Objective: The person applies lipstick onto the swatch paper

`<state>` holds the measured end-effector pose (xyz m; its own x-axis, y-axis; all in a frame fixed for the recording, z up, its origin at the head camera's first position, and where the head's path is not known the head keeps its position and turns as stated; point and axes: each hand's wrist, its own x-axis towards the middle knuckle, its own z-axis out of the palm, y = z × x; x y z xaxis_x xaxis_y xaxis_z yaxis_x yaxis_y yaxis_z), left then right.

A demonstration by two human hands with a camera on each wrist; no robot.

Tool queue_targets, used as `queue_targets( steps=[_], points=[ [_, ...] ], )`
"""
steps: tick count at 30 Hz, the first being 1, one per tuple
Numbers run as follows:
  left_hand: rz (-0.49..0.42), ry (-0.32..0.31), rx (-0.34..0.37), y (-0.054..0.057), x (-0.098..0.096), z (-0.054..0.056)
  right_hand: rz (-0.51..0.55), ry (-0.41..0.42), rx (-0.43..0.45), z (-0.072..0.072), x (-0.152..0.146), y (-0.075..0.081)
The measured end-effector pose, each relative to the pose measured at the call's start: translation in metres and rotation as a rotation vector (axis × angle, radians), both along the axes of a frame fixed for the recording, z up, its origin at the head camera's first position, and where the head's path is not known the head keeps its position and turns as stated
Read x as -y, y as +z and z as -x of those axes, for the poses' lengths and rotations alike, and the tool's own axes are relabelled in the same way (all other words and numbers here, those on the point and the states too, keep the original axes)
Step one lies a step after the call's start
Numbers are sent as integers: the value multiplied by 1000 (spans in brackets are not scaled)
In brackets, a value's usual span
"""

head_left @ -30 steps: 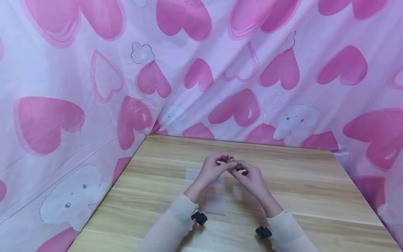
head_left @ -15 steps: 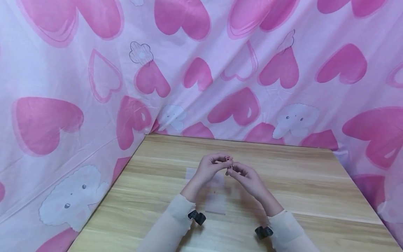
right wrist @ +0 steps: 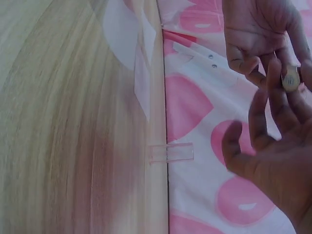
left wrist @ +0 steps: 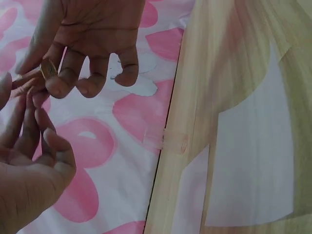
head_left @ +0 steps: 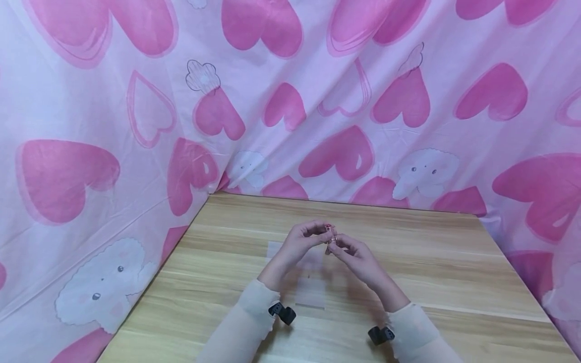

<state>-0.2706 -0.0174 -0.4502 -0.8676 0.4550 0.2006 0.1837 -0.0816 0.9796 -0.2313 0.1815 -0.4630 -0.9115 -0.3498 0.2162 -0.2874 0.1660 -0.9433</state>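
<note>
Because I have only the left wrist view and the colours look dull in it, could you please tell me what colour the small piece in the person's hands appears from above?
Observer: In the head view, the small piece looks pink and shiny.

Operator: Thank you. Does any other view show more of it?

Observer: Yes, the right wrist view shows a pale, rounded end, with marks on it too small to read.

Operator: That helps. Is anything attached at the cuffs, which I cannot see?

Observer: Yes, the head view shows a black device at the cuff of each pale sleeve.
</note>
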Motion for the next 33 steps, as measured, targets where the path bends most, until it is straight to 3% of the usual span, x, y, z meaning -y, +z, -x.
queue_targets(
  steps=[5,8,12,17,26,33],
  points=[
    [12,88,-1,-2,-2,0,-134,-136,-99,0,6,-1],
    [13,122,18,-2,-3,0,-150,-139,-120,0,8,-1],
    [21,134,31,-1,-3,1,-115,-95,-75,-1,6,1],
    [26,122,37,0,-2,1,-60,-23,-2,-1,3,3],
    [47,60,35,2,2,2,-25,86,1,0,1,3],
    [59,1,48,4,7,0,14,112,23,0,1,2]
  ],
)
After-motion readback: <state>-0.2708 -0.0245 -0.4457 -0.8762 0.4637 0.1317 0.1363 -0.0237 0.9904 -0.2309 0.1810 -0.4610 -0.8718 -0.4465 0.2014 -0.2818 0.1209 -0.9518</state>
